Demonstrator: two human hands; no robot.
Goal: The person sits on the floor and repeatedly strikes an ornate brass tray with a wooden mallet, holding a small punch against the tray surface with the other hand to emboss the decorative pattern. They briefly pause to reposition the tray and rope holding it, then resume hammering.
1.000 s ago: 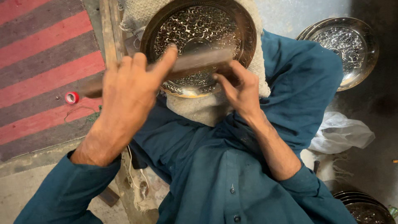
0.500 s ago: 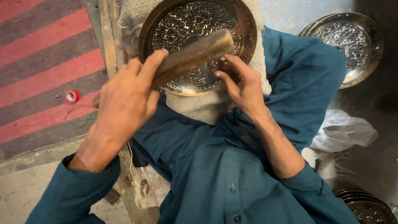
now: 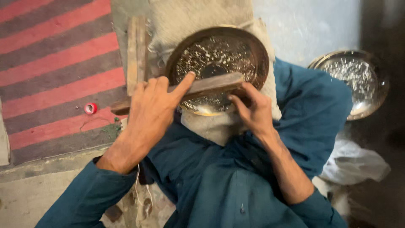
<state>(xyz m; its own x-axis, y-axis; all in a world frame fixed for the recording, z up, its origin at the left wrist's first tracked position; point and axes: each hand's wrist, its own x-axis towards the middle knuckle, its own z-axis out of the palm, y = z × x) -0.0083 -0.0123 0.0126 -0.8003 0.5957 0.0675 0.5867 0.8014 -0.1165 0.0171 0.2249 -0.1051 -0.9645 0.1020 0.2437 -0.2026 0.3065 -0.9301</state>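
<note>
Stick: we grip the wooden stick (image 3: 202,88) in our left hand (image 3: 154,105), fingers clamped on it.
Plate: engraved brass plate (image 3: 257,55) under the stick.
Right hand (image 3: 253,112): at 3 o'clock, closed on the stick's end.

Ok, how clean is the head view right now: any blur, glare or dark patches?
Head view: soft motion blur on both the left hand and right hand; bright glints off the engraved metal plate; right edge beyond the second plate falls into deep shadow.
</note>
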